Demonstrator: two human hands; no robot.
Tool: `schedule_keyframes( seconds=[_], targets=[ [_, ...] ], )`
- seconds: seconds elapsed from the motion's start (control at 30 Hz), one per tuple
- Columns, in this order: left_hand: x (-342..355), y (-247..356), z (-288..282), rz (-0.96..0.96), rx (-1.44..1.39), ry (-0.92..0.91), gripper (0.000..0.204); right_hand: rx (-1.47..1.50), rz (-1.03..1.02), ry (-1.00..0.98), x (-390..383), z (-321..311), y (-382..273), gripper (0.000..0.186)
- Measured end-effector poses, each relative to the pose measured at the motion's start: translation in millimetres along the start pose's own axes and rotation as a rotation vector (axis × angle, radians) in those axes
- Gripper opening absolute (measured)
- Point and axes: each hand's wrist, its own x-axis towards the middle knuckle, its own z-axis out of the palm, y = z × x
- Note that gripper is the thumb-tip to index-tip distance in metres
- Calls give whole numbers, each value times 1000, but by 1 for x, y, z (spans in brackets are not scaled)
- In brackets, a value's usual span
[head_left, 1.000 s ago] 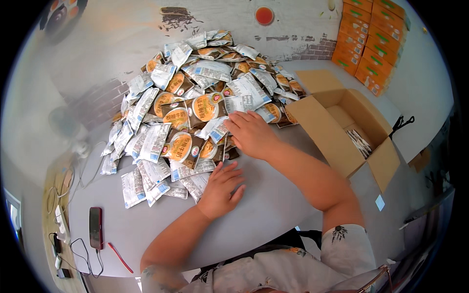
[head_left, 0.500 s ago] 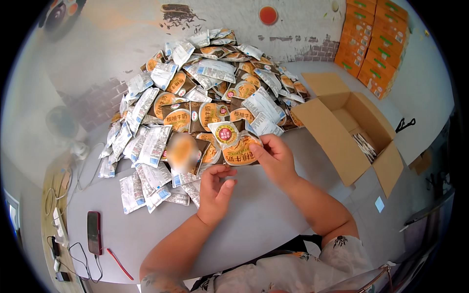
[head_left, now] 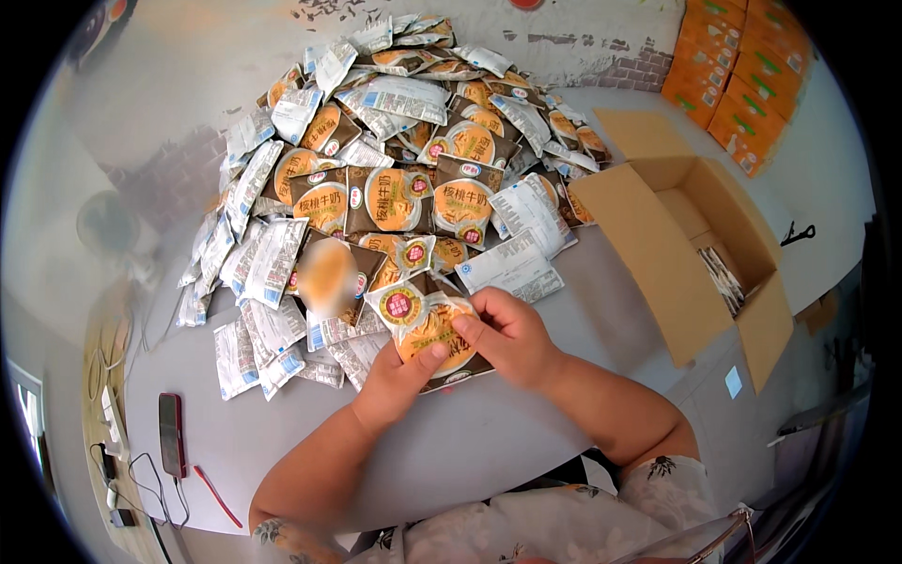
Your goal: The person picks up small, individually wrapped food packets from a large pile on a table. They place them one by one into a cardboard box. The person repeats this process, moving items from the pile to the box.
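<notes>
Brown and orange, a glossy flat pouch [head_left: 434,327] is held in front of the body, pinched at its right side by the right hand [head_left: 517,340] and at its near left side by the left hand [head_left: 396,376]. Its long axis seems to be pointed away from the body, far end tilted left, though its edges are partly covered. Just beyond the right hand, a silver-white rectangular packet [head_left: 512,268] is laid on the smooth grey worktop [head_left: 554,423]. Farther off, similar pouches [head_left: 390,199] are heaped. Rightward, nearer the right hand, an open brown cardboard box [head_left: 648,273] is set.
</notes>
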Motion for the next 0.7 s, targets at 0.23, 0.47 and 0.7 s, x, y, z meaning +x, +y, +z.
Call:
schedule_keyframes(
  seconds=[0.23,0.47,0.7],
  targets=[
    [-5,-5,8,63,296,5,36,10,148,-30,11,-6,-1,22],
    [-10,2,11,179,511,-71,35,147,130,-73,9,-10,-4,27],
    [-9,-4,9,293,519,-84,32,162,164,-171,3,-1,-16,35]
  ],
)
